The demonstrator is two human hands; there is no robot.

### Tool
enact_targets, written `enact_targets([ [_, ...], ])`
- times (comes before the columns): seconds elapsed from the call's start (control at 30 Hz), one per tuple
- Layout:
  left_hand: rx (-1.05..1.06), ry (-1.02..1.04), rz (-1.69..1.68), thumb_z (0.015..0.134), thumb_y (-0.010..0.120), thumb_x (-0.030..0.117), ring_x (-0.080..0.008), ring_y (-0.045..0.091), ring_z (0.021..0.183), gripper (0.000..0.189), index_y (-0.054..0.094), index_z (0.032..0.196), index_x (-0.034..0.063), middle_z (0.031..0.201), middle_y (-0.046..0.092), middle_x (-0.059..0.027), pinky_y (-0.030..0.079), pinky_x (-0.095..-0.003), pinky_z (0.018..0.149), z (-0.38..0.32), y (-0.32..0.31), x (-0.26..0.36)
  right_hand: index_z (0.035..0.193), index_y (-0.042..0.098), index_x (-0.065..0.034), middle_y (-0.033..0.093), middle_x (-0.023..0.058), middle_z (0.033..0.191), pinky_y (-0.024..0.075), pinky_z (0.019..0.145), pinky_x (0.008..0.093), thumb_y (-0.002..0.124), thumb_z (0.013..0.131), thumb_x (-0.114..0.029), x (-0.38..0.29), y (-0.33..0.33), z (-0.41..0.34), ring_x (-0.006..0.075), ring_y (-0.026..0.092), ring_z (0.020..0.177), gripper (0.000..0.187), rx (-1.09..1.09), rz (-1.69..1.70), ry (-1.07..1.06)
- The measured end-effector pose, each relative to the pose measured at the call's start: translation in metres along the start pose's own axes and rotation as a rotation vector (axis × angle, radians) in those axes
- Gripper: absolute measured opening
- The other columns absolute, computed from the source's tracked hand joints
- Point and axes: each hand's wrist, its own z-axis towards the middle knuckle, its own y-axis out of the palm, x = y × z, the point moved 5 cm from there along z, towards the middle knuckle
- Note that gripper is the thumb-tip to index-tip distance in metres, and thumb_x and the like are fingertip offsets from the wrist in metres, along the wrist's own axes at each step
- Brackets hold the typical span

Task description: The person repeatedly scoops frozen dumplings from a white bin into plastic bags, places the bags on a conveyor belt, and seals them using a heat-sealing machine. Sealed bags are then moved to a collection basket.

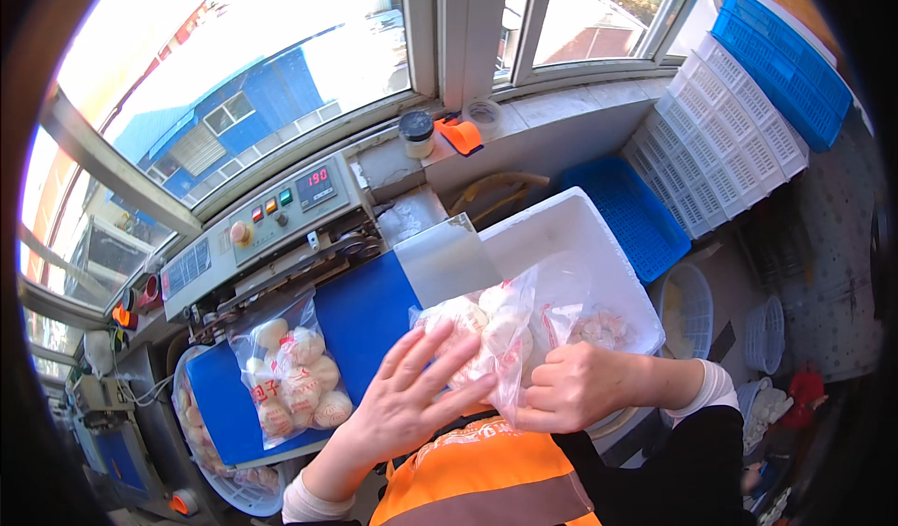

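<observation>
My right hand (579,386) is closed around the gathered edge of a clear plastic bag of white buns (484,322). My left hand (421,393) is spread flat, its fingers over the near side of that bag; whether the palm presses on it I cannot tell. The bag is tilted beside the white foam box (596,259). Another clear bag of buns (298,379), with red printing, lies on the blue conveyor belt (372,315) of a band sealing machine (280,210), its mouth towards the sealing head.
A metal plate (449,256) joins the belt's right end. More bagged buns (600,328) lie in the foam box. Stacked white crates (722,133) and a blue crate (624,217) stand right. A white basket (252,498) sits under the belt. Tape dispenser (459,135) and jar (417,133) rest on the sill.
</observation>
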Motion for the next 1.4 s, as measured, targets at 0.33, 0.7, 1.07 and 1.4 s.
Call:
enact_targets([
  [0.33, -0.227, 0.200, 0.066, 0.074, 0.066, 0.016, -0.0191, 0.060, 0.113, 0.015, 0.066, 0.089, 0.0121, 0.089, 0.065, 0.0018, 0.030, -0.0464, 0.119, 0.039, -0.015, -0.021, 0.097, 0.069, -0.0102, 0.067, -0.0010, 0.075, 0.0514, 0.061, 0.0253, 0.075, 0.081, -0.020, -0.011, 0.014, 0.013, 0.0127, 0.067, 0.074, 0.019, 0.045, 0.122, -0.033],
  [0.7, -0.184, -0.073, 0.377, 0.071, 0.072, 0.016, -0.0125, 0.059, 0.096, 0.007, 0.066, 0.074, 0.0185, 0.069, 0.061, 0.0057, 0.021, -0.0499, 0.121, -0.014, -0.102, -0.005, 0.085, 0.072, -0.0194, 0.070, -0.0089, 0.083, 0.0378, 0.084, 0.0301, 0.082, 0.073, -0.026, 0.021, -0.051, -0.032, 0.0115, 0.056, 0.092, 0.017, 0.024, -0.175, 0.293],
  [1.07, -0.258, -0.101, 0.217, 0.075, 0.069, 0.014, -0.0166, 0.057, 0.094, 0.011, 0.059, 0.081, 0.0134, 0.075, 0.057, 0.0016, 0.035, -0.0429, 0.113, -0.029, -0.094, -0.003, 0.089, 0.071, -0.0181, 0.067, -0.0055, 0.084, 0.0445, 0.081, 0.0310, 0.082, 0.076, -0.023, 0.003, -0.035, -0.015, 0.0130, 0.060, 0.090, 0.018, -0.154, 0.063, 0.258],
  [1.4, -0.087, -0.067, 0.212, 0.073, 0.078, 0.020, -0.0152, 0.057, 0.087, 0.012, 0.070, 0.081, 0.0183, 0.078, 0.069, 0.0061, 0.038, -0.0424, 0.104, -0.018, -0.106, -0.022, 0.090, 0.071, -0.0164, 0.065, -0.0057, 0.087, 0.0486, 0.071, 0.0280, 0.081, 0.077, -0.019, -0.013, -0.036, -0.029, 0.0112, 0.059, 0.081, 0.016, -0.156, 0.117, 0.210],
])
